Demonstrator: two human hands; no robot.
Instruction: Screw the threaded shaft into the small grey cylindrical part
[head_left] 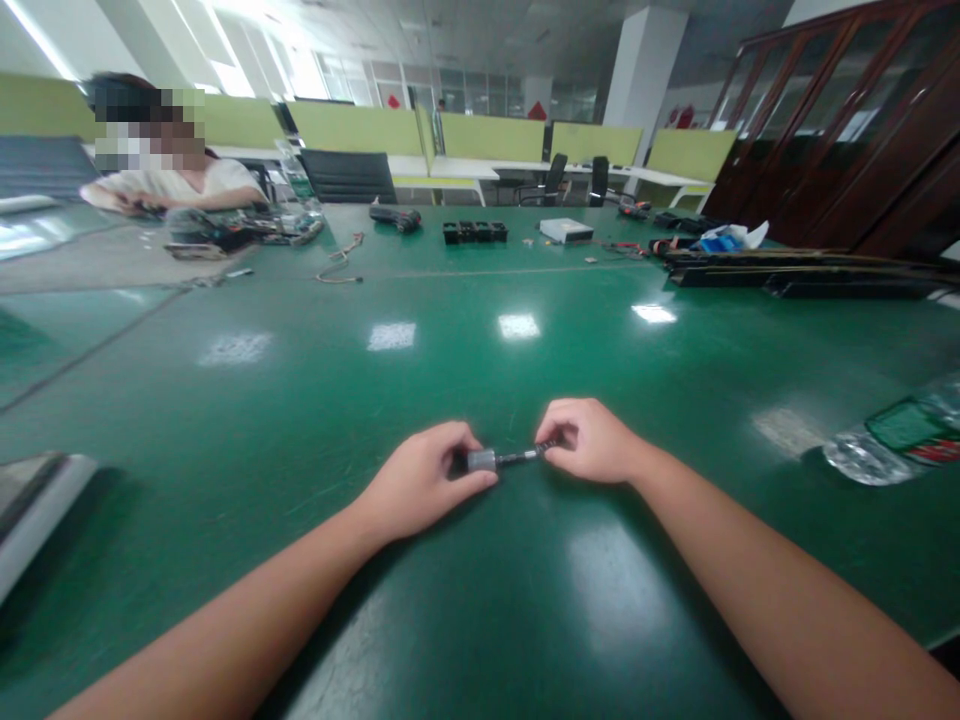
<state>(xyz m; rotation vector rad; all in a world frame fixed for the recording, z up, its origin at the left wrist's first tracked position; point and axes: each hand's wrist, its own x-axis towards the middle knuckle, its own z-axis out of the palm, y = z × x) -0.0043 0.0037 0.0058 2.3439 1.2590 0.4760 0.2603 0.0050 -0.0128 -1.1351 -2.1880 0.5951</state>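
Note:
Just above the green table (450, 620), a small tool-like piece (482, 460) lies level between my two hands. It has a short grey cylinder at its left end and a thin dark shaft with a lighter band running right. My left hand (424, 480) grips the grey cylinder between thumb and fingers. With thumb and forefinger, my right hand (589, 440) pinches the shaft's far end, where a dark, ridged part shows. My fingers hide the tip. The exact kind of piece is too small to make out.
A plastic bottle (892, 445) lies at the right. A pale-edged flat object (52, 510) is at the left edge. Farther back are black connected blocks (475, 232), a silver box (566, 231), and dark long strips (795, 270). Another person (195, 185) sits at the far left.

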